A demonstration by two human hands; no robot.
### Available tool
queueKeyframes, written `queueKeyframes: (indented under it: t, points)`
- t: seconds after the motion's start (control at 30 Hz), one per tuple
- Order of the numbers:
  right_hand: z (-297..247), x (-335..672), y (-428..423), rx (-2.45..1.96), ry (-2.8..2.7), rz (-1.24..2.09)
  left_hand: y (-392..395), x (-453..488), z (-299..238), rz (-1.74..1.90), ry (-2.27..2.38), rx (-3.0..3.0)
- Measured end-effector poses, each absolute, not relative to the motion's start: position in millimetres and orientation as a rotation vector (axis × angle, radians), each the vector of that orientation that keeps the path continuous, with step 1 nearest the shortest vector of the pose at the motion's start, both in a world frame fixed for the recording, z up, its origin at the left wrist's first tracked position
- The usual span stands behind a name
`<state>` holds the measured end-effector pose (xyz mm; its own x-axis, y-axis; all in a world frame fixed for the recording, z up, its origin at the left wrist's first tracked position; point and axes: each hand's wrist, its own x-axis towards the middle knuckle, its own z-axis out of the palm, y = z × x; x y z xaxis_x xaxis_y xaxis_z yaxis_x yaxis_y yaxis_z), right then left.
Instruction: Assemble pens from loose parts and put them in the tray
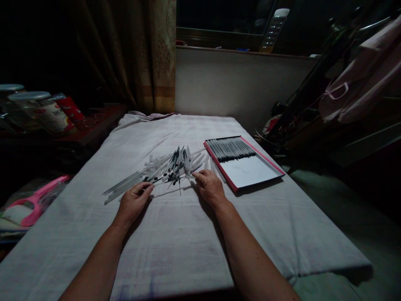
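A loose pile of pen parts (175,164) lies mid-table, with clear barrels, thin sticks and black caps or tips in it. My left hand (133,202) is at the pile's near left side, thumb and forefinger pinched on a thin dark-tipped pen part (157,180). At the right edge of the pile, my right hand (209,186) is closed in a pinch. Whatever its fingertips hold is too small to make out. Beside that hand is a shallow box (232,184) with pink sides. A row of black-ended pens (230,148) fills its far half, above a white bottom.
Several clear barrels (120,187) lie together left of the pile on the cloth-covered table (175,251). Jars (46,110) stand on a dark surface to the left. Below them is a pink-handled item (37,205). A bottle (275,31) sits on the windowsill.
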<state>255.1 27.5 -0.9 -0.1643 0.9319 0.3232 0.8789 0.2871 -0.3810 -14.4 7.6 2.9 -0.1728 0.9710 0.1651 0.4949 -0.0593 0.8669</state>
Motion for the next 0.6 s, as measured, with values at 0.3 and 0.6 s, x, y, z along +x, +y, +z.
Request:
queueKeyframes:
  t: [0.3, 0.6]
  points:
    - [3.5, 244.7, 24.0, -1.596, -2.144, 0.130, 7.3, -2.2, 0.1, 1.159, 1.627, 1.585]
    - [1.2, 249.7, 25.5, -1.601, -2.094, 0.107, 6.5, -6.4, 4.4, 1.169, 1.676, 1.647]
